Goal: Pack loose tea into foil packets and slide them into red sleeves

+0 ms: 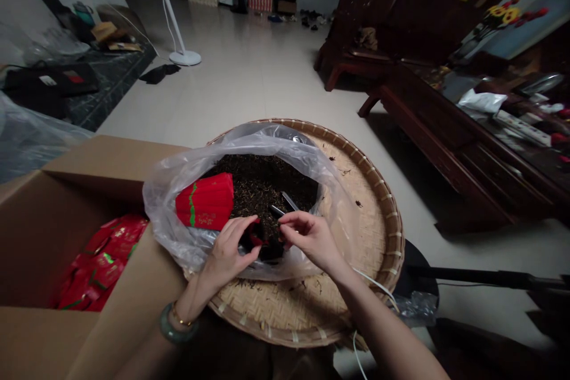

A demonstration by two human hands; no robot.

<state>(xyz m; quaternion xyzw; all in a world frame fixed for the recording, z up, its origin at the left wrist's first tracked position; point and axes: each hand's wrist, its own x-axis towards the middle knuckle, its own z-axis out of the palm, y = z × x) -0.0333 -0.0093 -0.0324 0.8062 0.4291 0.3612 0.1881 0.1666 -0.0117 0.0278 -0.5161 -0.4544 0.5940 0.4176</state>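
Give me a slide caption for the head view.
Left hand holds a small red packet beside the right hand over a plastic bag of dark loose material.

The head view looks closely forward and down over the bag.

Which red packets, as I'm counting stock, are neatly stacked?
The stack in the plastic bag, beyond the left hand; the red packets in the cardboard box lie jumbled.

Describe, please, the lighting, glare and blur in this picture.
Head view: dim overall, the wooden furniture at right sinking into shadow; head view: small bright glints on the translucent plastic bag; head view: clutter toward the right edge looks stretched and smeared.
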